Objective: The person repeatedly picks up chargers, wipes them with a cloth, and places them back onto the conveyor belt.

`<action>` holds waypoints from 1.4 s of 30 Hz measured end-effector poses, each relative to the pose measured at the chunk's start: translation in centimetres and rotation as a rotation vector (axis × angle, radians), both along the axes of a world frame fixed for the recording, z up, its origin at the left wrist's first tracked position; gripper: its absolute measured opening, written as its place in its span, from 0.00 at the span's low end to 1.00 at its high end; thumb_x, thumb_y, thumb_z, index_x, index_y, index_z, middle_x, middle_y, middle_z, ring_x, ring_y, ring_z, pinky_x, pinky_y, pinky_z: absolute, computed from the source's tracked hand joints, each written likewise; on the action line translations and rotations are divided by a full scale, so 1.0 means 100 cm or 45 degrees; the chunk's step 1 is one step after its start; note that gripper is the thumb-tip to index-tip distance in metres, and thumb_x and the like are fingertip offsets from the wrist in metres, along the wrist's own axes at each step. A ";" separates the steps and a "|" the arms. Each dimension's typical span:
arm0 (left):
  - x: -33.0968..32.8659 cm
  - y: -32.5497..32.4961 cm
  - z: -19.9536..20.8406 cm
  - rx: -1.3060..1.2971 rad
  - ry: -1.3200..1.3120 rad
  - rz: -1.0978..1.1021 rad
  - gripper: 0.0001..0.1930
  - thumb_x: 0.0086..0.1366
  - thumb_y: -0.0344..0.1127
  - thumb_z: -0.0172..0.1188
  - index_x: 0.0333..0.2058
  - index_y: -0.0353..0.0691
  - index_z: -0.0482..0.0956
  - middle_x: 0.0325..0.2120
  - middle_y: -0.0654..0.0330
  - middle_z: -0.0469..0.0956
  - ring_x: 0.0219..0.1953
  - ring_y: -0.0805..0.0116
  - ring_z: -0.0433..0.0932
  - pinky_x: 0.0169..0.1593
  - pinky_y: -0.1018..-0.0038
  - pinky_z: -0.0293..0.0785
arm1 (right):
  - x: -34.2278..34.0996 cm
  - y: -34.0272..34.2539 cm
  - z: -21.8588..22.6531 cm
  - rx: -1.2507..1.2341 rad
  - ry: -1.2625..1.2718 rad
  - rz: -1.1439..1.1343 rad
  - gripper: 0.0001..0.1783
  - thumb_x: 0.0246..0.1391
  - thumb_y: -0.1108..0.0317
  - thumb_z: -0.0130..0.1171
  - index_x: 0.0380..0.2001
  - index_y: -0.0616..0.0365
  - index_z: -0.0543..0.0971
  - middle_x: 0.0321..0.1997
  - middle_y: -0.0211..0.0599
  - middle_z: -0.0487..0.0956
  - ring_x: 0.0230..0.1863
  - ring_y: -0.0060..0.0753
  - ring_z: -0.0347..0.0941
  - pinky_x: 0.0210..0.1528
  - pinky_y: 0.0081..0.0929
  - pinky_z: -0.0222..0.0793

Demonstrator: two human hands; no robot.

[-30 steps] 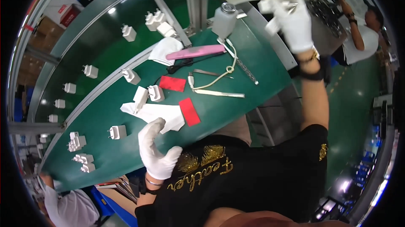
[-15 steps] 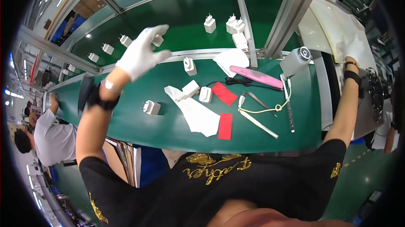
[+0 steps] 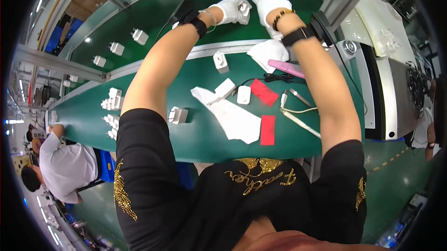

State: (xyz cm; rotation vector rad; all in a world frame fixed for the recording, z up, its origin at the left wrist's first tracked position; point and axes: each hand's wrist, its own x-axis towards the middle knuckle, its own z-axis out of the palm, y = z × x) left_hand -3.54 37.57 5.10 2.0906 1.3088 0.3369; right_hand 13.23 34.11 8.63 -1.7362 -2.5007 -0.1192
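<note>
A green tabletop [image 3: 205,144] crossed mid-frame, gloved left hand [image 3: 235,12] and right hand [image 3: 271,6] beyond at upper centre
The left hand was curled round a white charger [image 3: 244,7] there; whether the right hand gripped anything, I could not tell; picking up seemed in hand, the next move calling for a steady hold

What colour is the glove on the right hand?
The glove is white; the head view shows it best.
</note>
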 end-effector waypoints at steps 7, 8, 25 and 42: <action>-0.070 -0.086 0.050 0.051 -0.027 0.275 0.23 0.52 0.38 0.64 0.47 0.41 0.74 0.37 0.59 0.78 0.40 0.68 0.76 0.47 0.76 0.71 | -0.013 0.031 -0.011 -0.112 -0.224 0.115 0.09 0.44 0.77 0.57 0.31 0.65 0.81 0.38 0.53 0.79 0.40 0.48 0.78 0.41 0.33 0.75; -0.091 -0.097 0.044 0.074 -0.083 0.241 0.23 0.52 0.39 0.64 0.47 0.41 0.73 0.37 0.59 0.78 0.40 0.68 0.76 0.47 0.75 0.71 | -0.015 0.032 -0.012 -0.182 -0.333 0.121 0.09 0.44 0.76 0.57 0.31 0.65 0.81 0.38 0.53 0.79 0.39 0.48 0.78 0.40 0.34 0.75; -0.111 -0.210 0.047 0.180 0.159 0.320 0.34 0.46 0.37 0.68 0.53 0.38 0.68 0.48 0.52 0.72 0.50 0.62 0.72 0.54 0.68 0.67 | -0.014 -0.112 0.011 0.124 -0.036 1.506 0.09 0.40 0.73 0.59 0.28 0.49 0.83 0.33 0.39 0.78 0.41 0.40 0.75 0.43 0.33 0.72; -0.058 -0.173 0.024 0.604 0.051 0.174 0.17 0.55 0.42 0.58 0.36 0.34 0.74 0.25 0.48 0.77 0.28 0.51 0.77 0.35 0.69 0.74 | 0.036 -0.075 0.004 -0.093 0.431 0.214 0.23 0.42 0.64 0.64 0.43 0.60 0.74 0.38 0.48 0.79 0.41 0.47 0.77 0.43 0.32 0.73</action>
